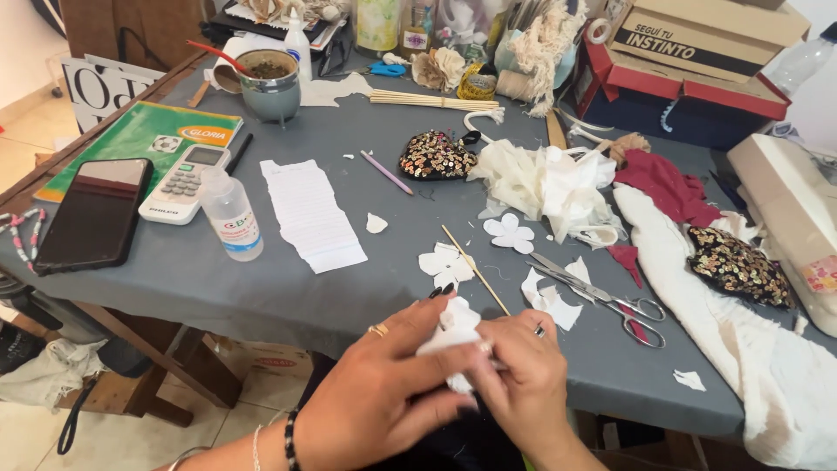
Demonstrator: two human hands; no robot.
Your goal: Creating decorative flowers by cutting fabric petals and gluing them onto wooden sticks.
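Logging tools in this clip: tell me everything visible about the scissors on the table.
The scissors lie flat on the grey table cover, right of the hands. Long, bare-metal blades look nearly closed, tips pointing up-left; the metal loop handles point lower right. They rest partly over a white fabric scrap and a dark red scrap. Neither hand touches them.

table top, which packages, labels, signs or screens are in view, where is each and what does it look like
Cardboard box: far right, brown lid with a black printed band, red and dark blue base.
Small bottle: left of centre, clear plastic, white label with red and blue print.
Phone: left edge, black, screen dark.
Remote control: beside the phone, white, small grey screen.
Notebook: under them, green cover with an orange logo.
Sign: behind the table, white with black characters.
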